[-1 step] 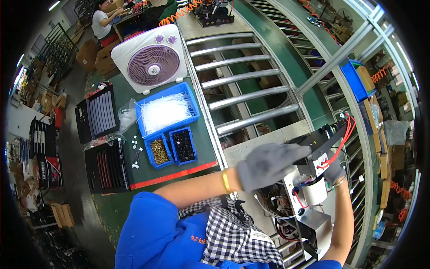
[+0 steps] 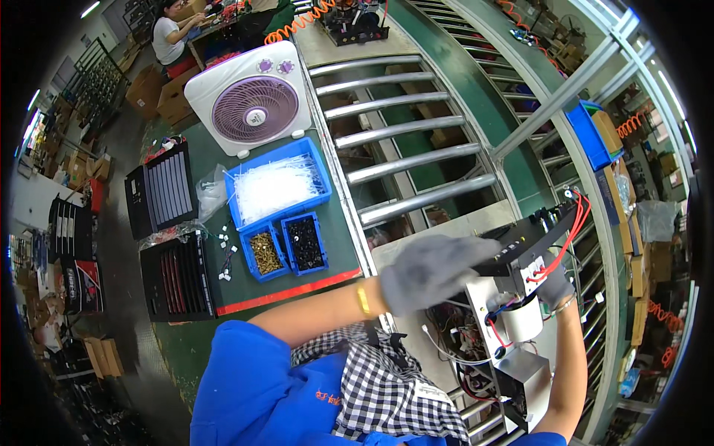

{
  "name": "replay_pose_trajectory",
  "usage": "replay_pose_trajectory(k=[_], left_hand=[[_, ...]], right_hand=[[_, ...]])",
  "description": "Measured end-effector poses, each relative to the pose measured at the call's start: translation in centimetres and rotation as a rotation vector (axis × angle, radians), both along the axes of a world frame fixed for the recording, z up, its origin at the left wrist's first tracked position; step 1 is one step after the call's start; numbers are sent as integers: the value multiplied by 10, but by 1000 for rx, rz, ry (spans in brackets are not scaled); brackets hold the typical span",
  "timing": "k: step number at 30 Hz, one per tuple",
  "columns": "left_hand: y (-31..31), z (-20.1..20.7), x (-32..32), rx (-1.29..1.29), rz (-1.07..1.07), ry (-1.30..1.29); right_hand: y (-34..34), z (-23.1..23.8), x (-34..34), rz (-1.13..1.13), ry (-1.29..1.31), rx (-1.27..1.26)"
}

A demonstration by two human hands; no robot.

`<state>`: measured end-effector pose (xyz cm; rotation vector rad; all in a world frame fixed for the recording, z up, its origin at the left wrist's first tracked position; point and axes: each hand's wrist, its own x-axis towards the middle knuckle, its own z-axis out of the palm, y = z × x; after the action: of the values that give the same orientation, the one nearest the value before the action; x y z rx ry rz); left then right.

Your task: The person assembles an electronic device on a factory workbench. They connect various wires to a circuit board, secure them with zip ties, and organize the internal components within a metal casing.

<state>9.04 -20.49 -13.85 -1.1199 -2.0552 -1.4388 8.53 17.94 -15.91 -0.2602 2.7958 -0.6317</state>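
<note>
My left hand (image 2: pixel 435 273), in a grey glove, is blurred by motion. Its fingers stretch toward the left end of a black panel (image 2: pixel 513 251), and I cannot tell whether they touch it. My right hand (image 2: pixel 555 287), gloved too, is closed at the panel's right side, its fingers partly hidden. Red wires (image 2: pixel 574 232) loop from the panel's top down to white connectors (image 2: pixel 532 269) on its face. Beneath stands an open metal chassis (image 2: pixel 487 334) with a white cylinder (image 2: pixel 523 320), a bent silver plate (image 2: pixel 526 369) and loose wiring.
Left of the roller conveyor (image 2: pixel 416 149), a green bench (image 2: pixel 327 245) carries a white and purple box fan (image 2: pixel 256 111). Blue bins hold white strips (image 2: pixel 275 186), brass-coloured parts (image 2: pixel 265 254) and black parts (image 2: pixel 305 241). Slatted black panels (image 2: pixel 175 275) lie left. Another person (image 2: pixel 169 37) sits far left.
My left hand has drawn back slightly to the left, uncovering more of the black panel's upper face. The right hand stays nearly in place.
</note>
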Motion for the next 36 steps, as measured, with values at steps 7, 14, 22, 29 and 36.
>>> replay_pose_trajectory(k=[7, 14, 22, 29, 36], left_hand=[[-160, -134, -77, -403, 687, -521], [-217, -234, -176, -1231, 890, -641], [-204, -245, -222, -1533, 783, -838], [-241, -245, -197, -1272, 742, -646], [-273, -237, -165, -595, 726, -529]], right_hand=[[47, -34, 30, -521, -289, -439], [59, -34, 49, -832, -406, -561], [68, -32, 68, -954, -429, -548], [65, -34, 76, -1000, -431, -560], [62, -34, 78, -1014, -422, -559]])
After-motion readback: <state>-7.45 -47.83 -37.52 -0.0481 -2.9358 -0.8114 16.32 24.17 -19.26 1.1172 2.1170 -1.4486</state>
